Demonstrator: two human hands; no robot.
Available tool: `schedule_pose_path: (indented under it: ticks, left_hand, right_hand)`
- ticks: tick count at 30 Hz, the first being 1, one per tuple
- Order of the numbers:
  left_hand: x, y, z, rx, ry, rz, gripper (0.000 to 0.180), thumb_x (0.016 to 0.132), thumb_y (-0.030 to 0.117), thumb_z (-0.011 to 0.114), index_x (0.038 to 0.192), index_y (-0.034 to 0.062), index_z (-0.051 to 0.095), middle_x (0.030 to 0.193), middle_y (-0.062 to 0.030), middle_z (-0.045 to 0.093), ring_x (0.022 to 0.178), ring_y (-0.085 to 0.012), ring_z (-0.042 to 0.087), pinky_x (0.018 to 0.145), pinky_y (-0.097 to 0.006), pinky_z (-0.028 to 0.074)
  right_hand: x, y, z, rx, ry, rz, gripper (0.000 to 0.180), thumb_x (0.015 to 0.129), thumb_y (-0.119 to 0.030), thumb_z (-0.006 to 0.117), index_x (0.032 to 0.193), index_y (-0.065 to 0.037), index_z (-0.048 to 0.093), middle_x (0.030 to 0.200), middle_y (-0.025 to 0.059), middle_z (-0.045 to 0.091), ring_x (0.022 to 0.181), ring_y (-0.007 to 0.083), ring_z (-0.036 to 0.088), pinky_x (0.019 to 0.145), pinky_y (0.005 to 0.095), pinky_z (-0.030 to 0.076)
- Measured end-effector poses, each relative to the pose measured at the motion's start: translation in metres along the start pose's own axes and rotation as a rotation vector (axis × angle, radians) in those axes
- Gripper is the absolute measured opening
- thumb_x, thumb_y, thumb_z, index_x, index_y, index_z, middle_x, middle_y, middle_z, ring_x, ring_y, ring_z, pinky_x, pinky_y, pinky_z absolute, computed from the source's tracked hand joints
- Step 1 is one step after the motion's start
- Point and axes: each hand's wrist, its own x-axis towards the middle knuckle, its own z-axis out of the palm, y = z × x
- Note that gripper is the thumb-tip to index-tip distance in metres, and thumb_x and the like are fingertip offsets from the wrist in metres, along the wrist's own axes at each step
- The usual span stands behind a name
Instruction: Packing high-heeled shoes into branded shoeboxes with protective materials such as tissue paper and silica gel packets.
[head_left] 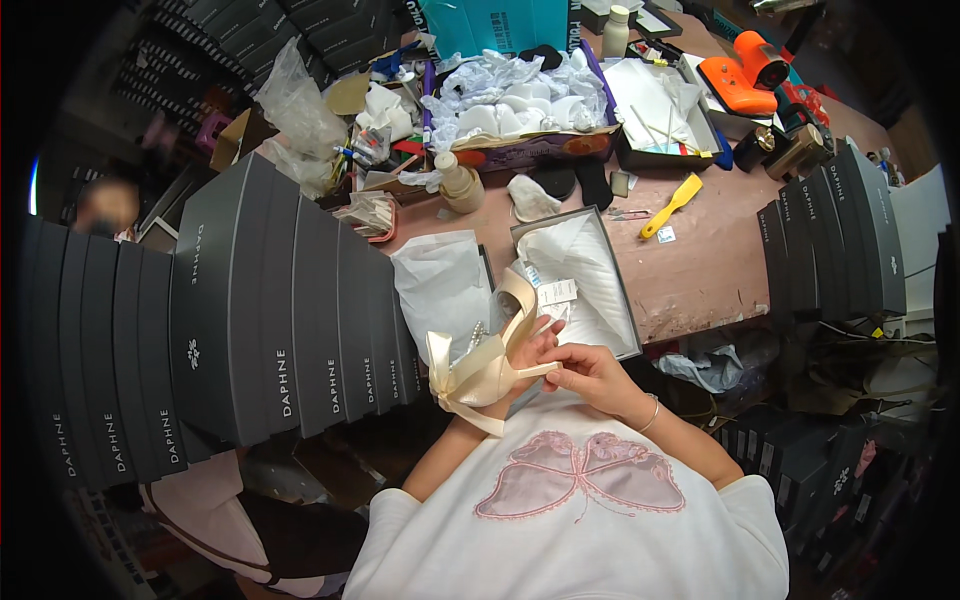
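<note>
Left hand [528, 350] mostly hidden behind cream satin shoe [490, 365], grip unclear, right hand [590, 372] pinching its strap

left hand [528, 352]: under a cream satin high-heeled shoe [487, 365], gripping it
right hand [590, 372]: fingertips pinching the shoe's strap
open shoe box [628, 318]: at 12 o'clock of the hands, lined with white tissue
stacked dark boxes [250, 310]: at 9 o'clock
yellow scraper [672, 204]: at 1 o'clock, on the workbench [710, 260]
</note>
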Motion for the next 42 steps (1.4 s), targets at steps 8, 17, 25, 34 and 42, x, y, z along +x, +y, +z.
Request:
schedule_pose_path:
  ticks: [8,17,25,34,42]
  left_hand:
    - [-0.059,0.061,0.018,1.182,0.211,0.411,0.074,0.089,0.037,0.061,0.143,0.0027,0.024,0.143,-0.0111,0.034,0.129,-0.0234,0.039,0.106,-0.037,0.033]
    - [-0.011,0.033,0.052,0.477,-0.038,0.389,0.087,0.076,0.065,0.062,0.131,0.0011,0.039,0.124,-0.0169,0.052,0.118,-0.0285,0.051,0.101,-0.042,0.040]
    - [-0.004,0.035,0.052,0.266,0.014,0.226,0.082,0.076,0.072,0.054,0.117,0.0008,0.048,0.103,-0.0132,0.059,0.100,-0.0272,0.059,0.086,-0.041,0.051]
    - [0.005,0.022,0.062,-0.080,0.299,0.319,0.078,0.085,0.072,0.036,0.113,0.0008,0.051,0.098,-0.0112,0.059,0.092,-0.0284,0.058,0.089,-0.048,0.047]
    - [0.014,0.027,0.054,-0.087,0.285,0.229,0.080,0.085,0.072,0.036,0.115,-0.0006,0.050,0.103,-0.0128,0.058,0.098,-0.0292,0.058,0.091,-0.048,0.046]
  right_hand:
    - [0.004,-0.023,-0.005,0.466,0.152,-0.165,0.023,0.088,-0.006,0.062,0.110,0.001,0.057,0.096,0.0101,0.064,0.084,0.0172,0.064,0.078,0.0286,0.053]
    - [0.026,-0.024,0.044,0.186,0.135,0.003,0.028,0.085,-0.003,0.065,0.109,0.004,0.054,0.098,0.0100,0.062,0.086,0.0171,0.064,0.080,0.0298,0.053]
    - [0.042,-0.032,0.007,0.043,-0.164,0.086,0.032,0.087,-0.007,0.065,0.116,0.002,0.055,0.099,0.0059,0.062,0.090,0.0113,0.061,0.082,0.0250,0.051]
    - [0.146,-0.054,-0.163,-0.901,0.128,-0.175,0.017,0.081,-0.012,0.067,0.091,0.002,0.067,0.079,0.0115,0.066,0.067,0.0176,0.061,0.063,0.0294,0.050]
    - [0.279,-0.027,-0.198,-1.499,-0.202,-0.210,0.013,0.073,-0.014,0.066,0.082,-0.005,0.069,0.082,0.0143,0.067,0.077,0.0314,0.065,0.070,0.0387,0.051]
